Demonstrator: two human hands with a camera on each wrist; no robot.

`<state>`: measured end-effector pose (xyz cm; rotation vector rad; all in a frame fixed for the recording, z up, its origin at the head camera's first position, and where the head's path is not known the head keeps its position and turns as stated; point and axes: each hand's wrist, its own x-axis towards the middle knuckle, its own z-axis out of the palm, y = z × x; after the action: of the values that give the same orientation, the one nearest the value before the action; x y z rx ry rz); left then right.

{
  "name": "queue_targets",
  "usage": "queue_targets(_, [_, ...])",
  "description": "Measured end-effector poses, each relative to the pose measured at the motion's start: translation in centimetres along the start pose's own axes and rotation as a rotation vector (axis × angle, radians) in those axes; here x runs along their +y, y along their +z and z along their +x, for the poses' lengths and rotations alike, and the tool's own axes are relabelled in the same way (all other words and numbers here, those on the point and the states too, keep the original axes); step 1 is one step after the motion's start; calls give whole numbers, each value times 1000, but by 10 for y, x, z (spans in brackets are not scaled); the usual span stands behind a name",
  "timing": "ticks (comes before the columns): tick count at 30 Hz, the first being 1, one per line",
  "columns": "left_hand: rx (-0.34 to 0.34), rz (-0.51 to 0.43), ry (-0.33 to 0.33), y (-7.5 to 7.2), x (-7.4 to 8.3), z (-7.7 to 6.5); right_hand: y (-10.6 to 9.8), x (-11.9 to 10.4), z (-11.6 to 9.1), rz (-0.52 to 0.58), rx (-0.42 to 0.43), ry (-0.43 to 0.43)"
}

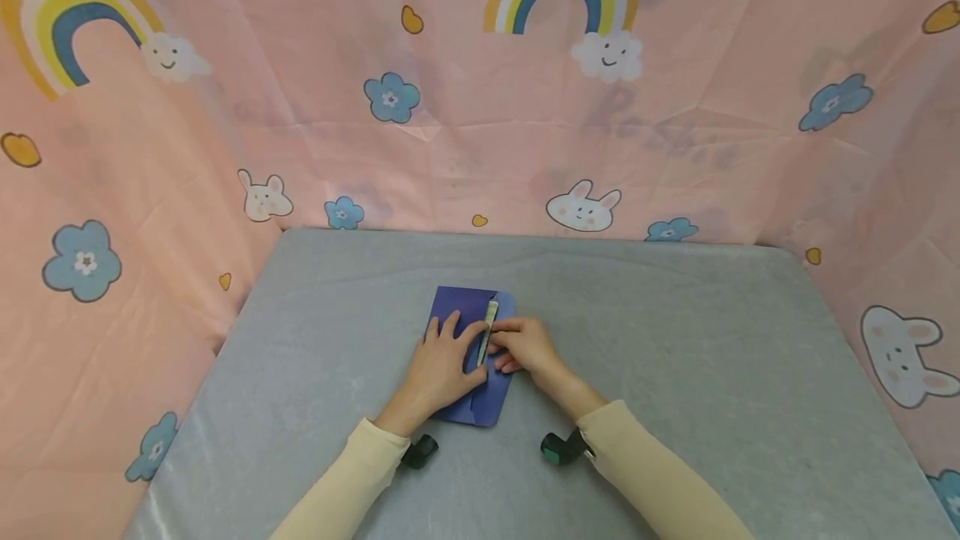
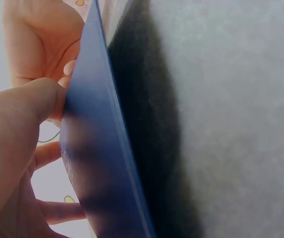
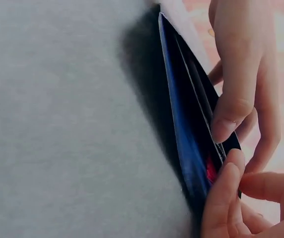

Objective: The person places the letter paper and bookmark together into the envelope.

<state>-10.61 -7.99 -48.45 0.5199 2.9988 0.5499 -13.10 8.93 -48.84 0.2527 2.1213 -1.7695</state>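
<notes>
A blue-purple envelope (image 1: 462, 302) lies on the table, its lighter flap (image 1: 491, 398) folded out to the right. From its mouth shows a narrow pale, patterned paper slip (image 1: 491, 312); the rest of the slip is hidden inside. My left hand (image 1: 442, 363) rests on the envelope with fingers spread, index fingertip and thumb near the mouth. At the mouth, my right hand (image 1: 527, 348) pinches the slip's edge between thumb and bent fingers. The right wrist view shows the envelope (image 3: 174, 99) gaping, with something small and red (image 3: 210, 168) by the right fingertips.
A grey cloth (image 1: 675, 373) covers the table. Behind and beside it hang pink curtains (image 1: 465, 157) printed with rainbows, rabbits and flowers. Dark wrist-worn devices (image 1: 558, 448) sit under both cream sleeves (image 1: 652, 465).
</notes>
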Motion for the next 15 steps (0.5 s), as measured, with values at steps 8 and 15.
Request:
queue_targets(8, [12,-5,0,0,0,0,-4,3,-5,6,58,-21])
queue_targets(15, [12,-8,5,0,-1,0,-5,0,-11,-15,-48,-19])
